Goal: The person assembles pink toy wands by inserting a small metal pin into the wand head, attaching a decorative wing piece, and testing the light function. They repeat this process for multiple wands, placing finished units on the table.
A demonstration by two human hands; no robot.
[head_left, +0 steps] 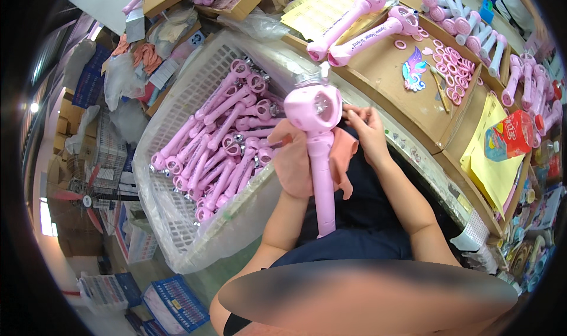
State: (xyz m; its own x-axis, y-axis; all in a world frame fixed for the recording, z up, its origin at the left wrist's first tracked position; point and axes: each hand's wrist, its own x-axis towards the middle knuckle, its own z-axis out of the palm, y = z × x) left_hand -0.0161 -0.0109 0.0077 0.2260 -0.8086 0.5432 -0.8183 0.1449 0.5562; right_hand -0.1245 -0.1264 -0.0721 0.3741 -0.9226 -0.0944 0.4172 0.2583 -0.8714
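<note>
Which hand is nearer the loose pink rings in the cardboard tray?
Right. The right hand is beside the pink wand's head, below and left of the pink rings in the picture; the left hand, apparently covered by peach cloth, is farther left.

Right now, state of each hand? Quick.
Left hand: hidden behind the orange cloth and pink wand; grip cannot be told.
Right hand: fingers curled beside the wand's head; whether they hold anything cannot be told.
</note>
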